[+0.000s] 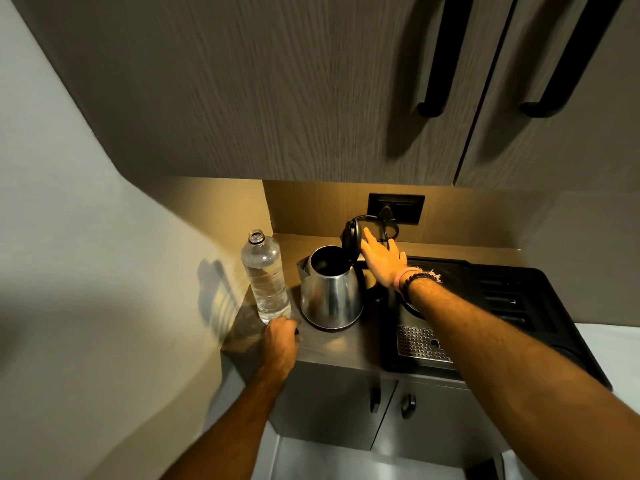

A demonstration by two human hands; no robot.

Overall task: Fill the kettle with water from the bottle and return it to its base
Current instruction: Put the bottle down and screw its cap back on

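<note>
A steel kettle (330, 292) stands on its dark base (329, 328) on the counter, its black lid (352, 239) tipped up and open. My right hand (382, 259) reaches over the kettle's handle, fingers spread, with the fingertips against the back of the lid. To the kettle's left a clear plastic water bottle (266, 277) stands upright without a cap, about three-quarters full. My left hand (281, 342) rests on the counter at the bottle's foot with fingers curled closed. Whether it holds anything is hidden.
A black tray (512, 299) with a perforated metal drip grate (420, 342) lies right of the kettle. A wall socket (396, 207) with the kettle's cord sits behind. Upper cabinets hang low overhead; a wall closes the left side. Lower cabinet doors (346, 407) sit below the counter's front edge.
</note>
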